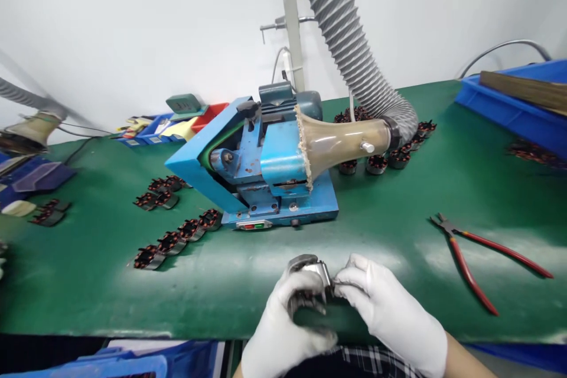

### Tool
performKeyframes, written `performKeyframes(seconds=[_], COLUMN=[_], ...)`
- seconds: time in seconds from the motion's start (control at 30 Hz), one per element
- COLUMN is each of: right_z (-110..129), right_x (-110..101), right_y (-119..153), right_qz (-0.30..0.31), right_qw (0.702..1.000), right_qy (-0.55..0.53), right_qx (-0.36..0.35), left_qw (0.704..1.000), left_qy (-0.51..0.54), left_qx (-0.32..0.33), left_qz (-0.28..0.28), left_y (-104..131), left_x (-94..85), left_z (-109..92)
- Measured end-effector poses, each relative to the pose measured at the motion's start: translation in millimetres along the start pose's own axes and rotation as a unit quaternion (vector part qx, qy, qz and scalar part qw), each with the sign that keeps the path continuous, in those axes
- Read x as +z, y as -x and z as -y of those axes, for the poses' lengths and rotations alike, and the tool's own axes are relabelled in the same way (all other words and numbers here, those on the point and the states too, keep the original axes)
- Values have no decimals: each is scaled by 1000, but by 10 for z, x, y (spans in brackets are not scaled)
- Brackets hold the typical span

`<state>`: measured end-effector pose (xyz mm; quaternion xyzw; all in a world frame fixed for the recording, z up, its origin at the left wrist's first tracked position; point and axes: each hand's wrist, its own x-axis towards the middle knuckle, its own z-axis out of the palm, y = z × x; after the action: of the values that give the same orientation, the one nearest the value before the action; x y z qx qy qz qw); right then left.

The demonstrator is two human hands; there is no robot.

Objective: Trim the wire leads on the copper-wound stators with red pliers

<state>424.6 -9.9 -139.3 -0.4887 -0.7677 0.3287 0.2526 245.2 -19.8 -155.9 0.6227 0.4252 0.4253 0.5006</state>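
Just above the table's front edge, my left hand [280, 320], in a white glove, is wrapped round a motor stator [321, 273] with a shiny metal outer ring. The stator is tilted on its side, and the fingers hide much of it. My right hand [392, 307], gloved in white too, is closed in a pinch at the stator's right side. Something thin and dark shows at its fingertips, too small to name. Red-handled pliers [452, 235] lie with handles spread on the green table [390, 236], to the right of my right hand.
A blue belt-driven machine [283, 156] with a clear funnel [345, 140] and grey hose [354, 47] stands ahead. Copper-wound stators [172, 242] line its left; several more stators [376, 163] sit behind the funnel. Blue bins [514, 107] flank the table; another bin [106, 366] is below.
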Motion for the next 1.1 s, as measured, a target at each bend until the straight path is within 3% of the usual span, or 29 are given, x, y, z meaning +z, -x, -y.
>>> performKeyframes(seconds=[0.1, 0.17, 0.23, 0.3, 0.4, 0.5, 0.57, 0.63, 0.73, 0.87, 0.93, 1.0, 1.1], right_z=[100, 129, 128, 112, 111, 156, 186, 192, 149, 82, 79, 93, 113], right_x=[-94, -149, -162, -121, -14, 48, 58, 64, 85, 109, 107, 95, 73], right_y=[-63, -76, -62, -25, 40, 75, 73, 59, 39, 43, 49, 49, 39], right_qz=[59, 101, 111, 60, -69, -136, -137, -124, -119, -129, -130, -129, -89], right_qw=[982, 957, 944, 962, 989, 986, 978, 960, 933, 968, 978, 982, 978], right_qy=[-154, -236, -271, -234, -109, -79, -139, -231, -311, -208, -156, -127, -167], right_qx=[93, 134, 150, 127, 69, 53, 67, 103, 139, 62, 43, 47, 84], left_qw=[996, 986, 977, 981, 990, 986, 972, 958, 969, 990, 991, 984, 951], left_qy=[-45, -140, -200, -187, -112, -138, -215, -273, -242, -136, -119, -149, -266], left_qx=[77, 82, 67, 38, 33, 78, 86, 69, 49, 27, 51, 94, 152], left_qz=[-13, -38, -23, 20, 74, 45, -27, -60, -10, 16, 33, 38, -43], left_y=[33, 72, 97, 95, 54, 28, 33, 45, 47, 17, 9, 19, 50], left_x=[-65, -104, -131, -142, -125, -77, -46, -27, -32, -66, -83, -95, -102], left_z=[-96, -92, -79, -92, -166, -212, -191, -143, -67, -75, -120, -145, -96])
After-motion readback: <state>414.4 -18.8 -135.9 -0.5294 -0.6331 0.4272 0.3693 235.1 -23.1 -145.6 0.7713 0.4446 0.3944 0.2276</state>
